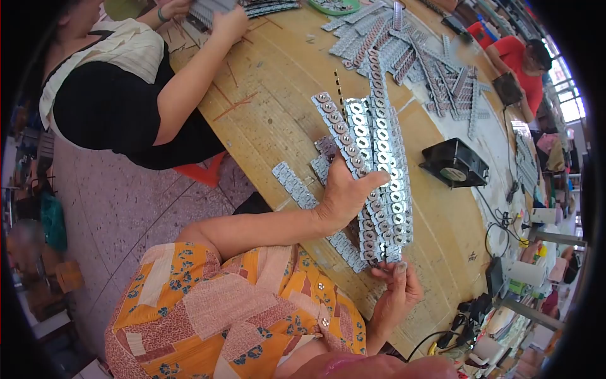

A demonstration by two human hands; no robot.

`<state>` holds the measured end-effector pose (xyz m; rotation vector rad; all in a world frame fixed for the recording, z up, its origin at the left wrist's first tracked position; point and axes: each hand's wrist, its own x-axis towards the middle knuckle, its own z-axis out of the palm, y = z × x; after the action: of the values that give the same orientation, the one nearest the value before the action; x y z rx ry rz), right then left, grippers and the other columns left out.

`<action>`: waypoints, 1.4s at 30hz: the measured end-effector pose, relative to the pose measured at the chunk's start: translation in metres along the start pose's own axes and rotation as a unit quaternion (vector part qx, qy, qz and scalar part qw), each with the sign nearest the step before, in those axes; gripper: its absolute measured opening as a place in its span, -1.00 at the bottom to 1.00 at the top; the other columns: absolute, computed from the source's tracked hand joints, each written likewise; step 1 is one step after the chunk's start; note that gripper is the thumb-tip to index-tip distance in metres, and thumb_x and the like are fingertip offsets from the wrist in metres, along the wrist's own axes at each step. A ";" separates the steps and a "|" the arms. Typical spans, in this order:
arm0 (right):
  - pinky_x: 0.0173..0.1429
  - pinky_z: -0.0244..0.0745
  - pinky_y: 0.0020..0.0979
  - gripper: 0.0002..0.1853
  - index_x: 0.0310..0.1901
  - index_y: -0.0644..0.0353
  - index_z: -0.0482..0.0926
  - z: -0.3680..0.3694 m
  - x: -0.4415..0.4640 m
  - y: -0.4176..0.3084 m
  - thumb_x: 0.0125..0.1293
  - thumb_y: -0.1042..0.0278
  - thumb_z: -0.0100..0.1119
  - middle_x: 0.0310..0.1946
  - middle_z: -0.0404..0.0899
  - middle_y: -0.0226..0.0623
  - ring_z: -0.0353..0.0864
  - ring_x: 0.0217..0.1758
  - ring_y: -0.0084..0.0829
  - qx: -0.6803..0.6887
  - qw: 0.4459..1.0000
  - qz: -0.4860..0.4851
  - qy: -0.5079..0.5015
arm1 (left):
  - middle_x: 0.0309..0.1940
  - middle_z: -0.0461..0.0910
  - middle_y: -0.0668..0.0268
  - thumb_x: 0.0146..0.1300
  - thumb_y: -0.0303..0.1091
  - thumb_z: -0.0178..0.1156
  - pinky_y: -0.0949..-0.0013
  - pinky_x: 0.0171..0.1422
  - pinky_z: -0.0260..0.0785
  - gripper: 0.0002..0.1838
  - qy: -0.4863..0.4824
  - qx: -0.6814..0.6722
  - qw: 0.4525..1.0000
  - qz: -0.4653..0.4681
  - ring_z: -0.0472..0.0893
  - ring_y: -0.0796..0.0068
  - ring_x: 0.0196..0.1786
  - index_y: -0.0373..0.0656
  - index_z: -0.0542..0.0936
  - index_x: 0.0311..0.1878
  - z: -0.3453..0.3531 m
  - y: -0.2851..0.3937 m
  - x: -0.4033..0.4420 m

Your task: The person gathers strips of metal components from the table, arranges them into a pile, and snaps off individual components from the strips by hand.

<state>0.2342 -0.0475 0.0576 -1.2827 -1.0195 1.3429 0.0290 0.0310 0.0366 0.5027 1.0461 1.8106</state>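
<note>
Several long perforated metal strips (396,189), silvery with rows of round rings, are bunched together in front of me. My left hand (350,189) is closed around the bunch from the left, its thumb lying across the upper strips. At the near end of the bunch, my right hand (399,290) pinches the end of a strip between thumb and fingers. The far ends fan apart, and one strip reaches toward the pile beyond. Another metal strip (293,183) lies on the table beneath my left wrist, partly hidden by it.
A large pile of metal strips (404,54) covers the far part of the wooden table (271,114). A black fan (454,163) stands at right, with cables (502,221) beyond. A co-worker's arm (196,88) handles strips at upper left; another person in red (521,63) sits opposite.
</note>
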 end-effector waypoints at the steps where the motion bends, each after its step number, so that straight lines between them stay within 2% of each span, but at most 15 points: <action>1: -0.26 0.75 -0.33 -0.73 0.04 0.47 0.64 0.001 0.000 0.000 0.48 0.41 0.19 -0.26 0.68 -0.15 0.74 -0.27 -0.30 -0.016 1.000 -0.017 0.005 | 0.02 0.62 0.33 0.22 -0.58 0.30 0.35 0.21 0.50 -0.55 0.000 -0.006 1.000 -0.005 0.61 0.54 0.04 -0.25 0.50 0.20 0.000 0.001 0.000; 9: -0.29 0.70 -0.38 -0.73 0.01 0.47 0.65 0.002 -0.001 0.000 0.49 0.38 0.18 -0.30 0.67 -0.19 0.71 -0.30 -0.38 -0.061 0.997 -0.036 0.040 | -0.07 0.67 0.36 0.22 -0.57 0.34 0.38 0.12 0.51 -0.65 0.009 -0.013 1.000 -0.002 0.63 0.56 -0.04 -0.24 0.58 0.09 -0.006 -0.003 -0.006; 10: -0.29 0.70 -0.38 -0.73 0.00 0.47 0.65 0.001 -0.003 0.000 0.49 0.38 0.18 -0.32 0.67 -0.20 0.71 -0.31 -0.39 -0.079 0.995 -0.037 0.053 | -0.09 0.67 0.36 0.21 -0.55 0.37 0.39 0.08 0.51 -0.66 0.025 0.015 0.999 -0.018 0.63 0.57 -0.06 -0.25 0.60 0.06 -0.007 0.001 -0.008; 11: -0.30 0.70 -0.38 -0.74 -0.02 0.47 0.65 -0.001 -0.004 -0.001 0.49 0.39 0.18 -0.33 0.67 -0.20 0.71 -0.33 -0.39 -0.057 0.996 -0.022 0.059 | -0.16 0.66 0.38 0.15 -0.54 0.39 0.40 0.02 0.50 -0.71 0.021 -0.024 0.999 -0.035 0.60 0.59 -0.11 -0.29 0.61 -0.04 -0.006 0.006 -0.009; 13: -0.30 0.72 -0.36 -0.76 -0.06 0.48 0.65 -0.006 -0.001 0.001 0.48 0.41 0.17 -0.37 0.66 -0.22 0.72 -0.36 -0.39 -0.006 0.997 -0.007 0.072 | -0.14 0.67 0.36 0.20 -0.54 0.36 0.39 0.01 0.51 -0.74 0.021 -0.027 0.997 -0.063 0.62 0.58 -0.13 -0.28 0.61 -0.04 -0.008 0.005 -0.005; 16: -0.29 0.75 -0.32 -0.79 -0.11 0.47 0.65 -0.020 -0.001 0.004 0.47 0.43 0.18 -0.38 0.67 -0.21 0.73 -0.39 -0.36 0.028 0.996 -0.028 0.085 | -0.11 0.68 0.34 0.26 -0.54 0.32 0.36 0.02 0.54 -0.76 0.002 -0.115 0.992 -0.057 0.65 0.54 -0.12 -0.26 0.59 -0.01 -0.008 0.008 -0.007; 19: -0.27 0.77 -0.30 -0.81 -0.14 0.45 0.65 -0.032 -0.003 -0.001 0.46 0.45 0.18 -0.38 0.67 -0.20 0.75 -0.38 -0.35 0.043 0.993 -0.039 0.098 | -0.05 0.71 0.27 0.36 -0.54 0.21 0.32 0.05 0.58 -0.74 -0.012 -0.087 0.994 -0.063 0.71 0.45 -0.06 -0.27 0.60 0.10 -0.010 0.008 -0.010; 23: -0.28 0.76 -0.31 -0.81 -0.14 0.45 0.64 -0.047 -0.001 0.001 0.47 0.45 0.17 -0.39 0.67 -0.21 0.74 -0.39 -0.36 0.021 0.987 -0.075 0.138 | -0.06 0.72 0.25 0.36 -0.53 0.21 0.31 0.02 0.63 -0.74 -0.016 -0.097 0.991 -0.094 0.73 0.43 -0.09 -0.30 0.60 0.10 -0.010 0.016 -0.013; 24: -0.28 0.76 -0.32 -0.82 -0.14 0.45 0.64 -0.052 -0.001 0.003 0.47 0.45 0.17 -0.39 0.67 -0.20 0.74 -0.39 -0.36 0.022 0.986 -0.076 0.144 | -0.09 0.70 0.28 0.32 -0.61 0.22 0.34 0.05 0.58 -0.77 -0.018 -0.121 0.987 -0.107 0.70 0.46 -0.08 -0.27 0.61 0.03 -0.007 0.026 -0.015; 27: -0.28 0.75 -0.33 -0.82 -0.15 0.43 0.64 -0.061 0.003 0.006 0.47 0.45 0.16 -0.39 0.67 -0.21 0.73 -0.40 -0.37 0.027 0.982 -0.086 0.163 | -0.09 0.70 0.27 0.31 -0.62 0.22 0.34 0.05 0.59 -0.76 0.000 -0.121 0.985 -0.122 0.71 0.45 -0.08 -0.27 0.61 0.04 -0.008 0.041 -0.016; 35: -0.29 0.70 -0.42 -0.80 -0.18 0.39 0.63 -0.070 0.011 0.018 0.50 0.41 0.14 -0.39 0.66 -0.24 0.73 -0.37 -0.39 -0.021 0.981 -0.063 0.183 | -0.04 0.71 0.17 0.41 -0.49 0.12 0.29 0.08 0.60 -0.75 -0.019 -0.156 0.979 -0.132 0.72 0.38 -0.04 -0.35 0.61 0.08 -0.027 0.056 -0.004; 36: -0.29 0.69 -0.43 -0.80 -0.18 0.40 0.63 -0.070 0.011 0.018 0.50 0.41 0.15 -0.39 0.66 -0.24 0.73 -0.37 -0.39 -0.021 0.981 -0.065 0.180 | 0.17 0.63 -0.02 0.52 -0.32 -0.01 0.10 0.37 0.49 -0.57 -0.053 -0.117 0.981 -0.144 0.66 0.16 0.17 -0.46 0.48 0.27 -0.034 0.055 -0.001; 39: -0.30 0.66 -0.46 -0.80 -0.18 0.40 0.63 -0.069 0.011 0.019 0.50 0.40 0.16 -0.38 0.66 -0.23 0.73 -0.37 -0.39 -0.027 0.980 -0.069 0.182 | 0.21 0.60 -0.05 0.53 -0.26 -0.05 0.07 0.41 0.46 -0.52 -0.057 -0.161 0.970 -0.172 0.64 0.12 0.21 -0.49 0.44 0.30 -0.034 0.056 0.004; 40: -0.30 0.66 -0.47 -0.80 -0.19 0.41 0.63 -0.069 0.013 0.020 0.49 0.40 0.17 -0.38 0.66 -0.23 0.73 -0.37 -0.40 -0.025 0.980 -0.070 0.185 | 0.06 0.69 0.05 0.48 -0.39 0.05 0.17 0.29 0.55 -0.66 -0.068 -0.200 0.963 -0.169 0.71 0.25 0.06 -0.43 0.55 0.18 -0.035 0.057 0.007; 42: -0.29 0.64 -0.49 -0.79 -0.19 0.41 0.63 -0.069 0.011 0.021 0.49 0.39 0.17 -0.37 0.66 -0.23 0.72 -0.37 -0.41 -0.029 0.979 -0.070 0.191 | 0.08 0.68 0.01 0.48 -0.38 0.04 0.17 0.31 0.54 -0.64 -0.080 -0.196 0.964 -0.157 0.70 0.24 0.08 -0.45 0.53 0.19 -0.033 0.058 0.009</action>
<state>0.3009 -0.0441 0.0293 -1.4178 -0.8644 0.9207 -0.0291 0.0136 0.0657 0.2203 0.5940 1.6062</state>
